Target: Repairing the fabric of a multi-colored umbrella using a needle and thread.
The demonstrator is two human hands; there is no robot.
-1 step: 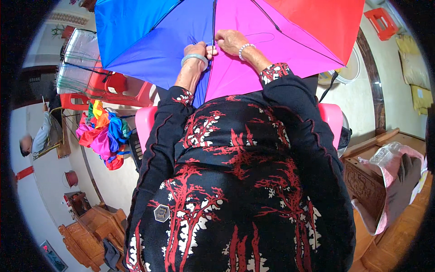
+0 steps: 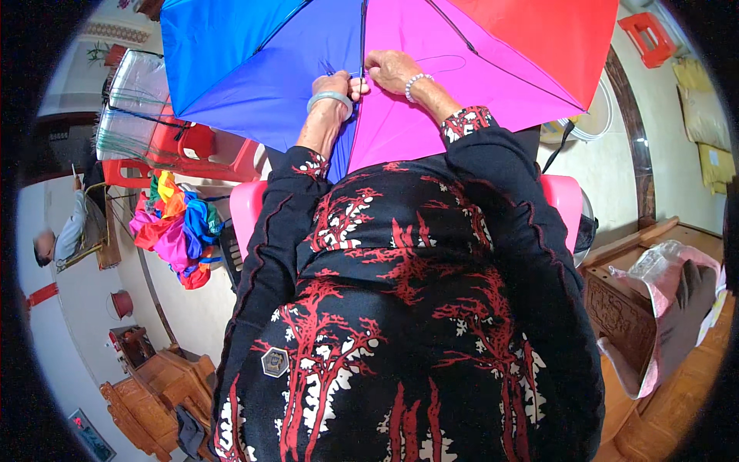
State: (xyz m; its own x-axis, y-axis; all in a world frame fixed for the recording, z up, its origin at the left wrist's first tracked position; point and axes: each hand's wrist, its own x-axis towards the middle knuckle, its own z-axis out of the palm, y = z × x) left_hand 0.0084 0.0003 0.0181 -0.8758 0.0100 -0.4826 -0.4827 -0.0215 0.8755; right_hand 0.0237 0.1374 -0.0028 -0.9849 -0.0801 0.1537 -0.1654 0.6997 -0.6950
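An open umbrella (image 2: 431, 100) spreads across my lap, its ribbed inner side up, with blue, violet, pink and red panels. A dark rib (image 2: 362, 38) runs down where the violet and pink panels meet. My left hand (image 2: 336, 86), with a pale bangle on the wrist, is closed on the umbrella cloth beside this rib. Just right of it, my right hand (image 2: 392, 72), wearing a beaded bracelet, has its fingers pinched together at the rib; what they hold is too small to tell. A thin thread (image 2: 454, 57) loops over the pink panel beside my right hand.
A pile of colourful cloth (image 2: 175, 231) sits at left, below red stools (image 2: 185, 146) bearing a plastic-wrapped bundle (image 2: 138, 92). Another person (image 2: 69, 223) sits at far left. Carved wooden furniture (image 2: 623, 308) with a pink-edged bag (image 2: 662, 323) stands at right. A red stool (image 2: 648, 40) is far right.
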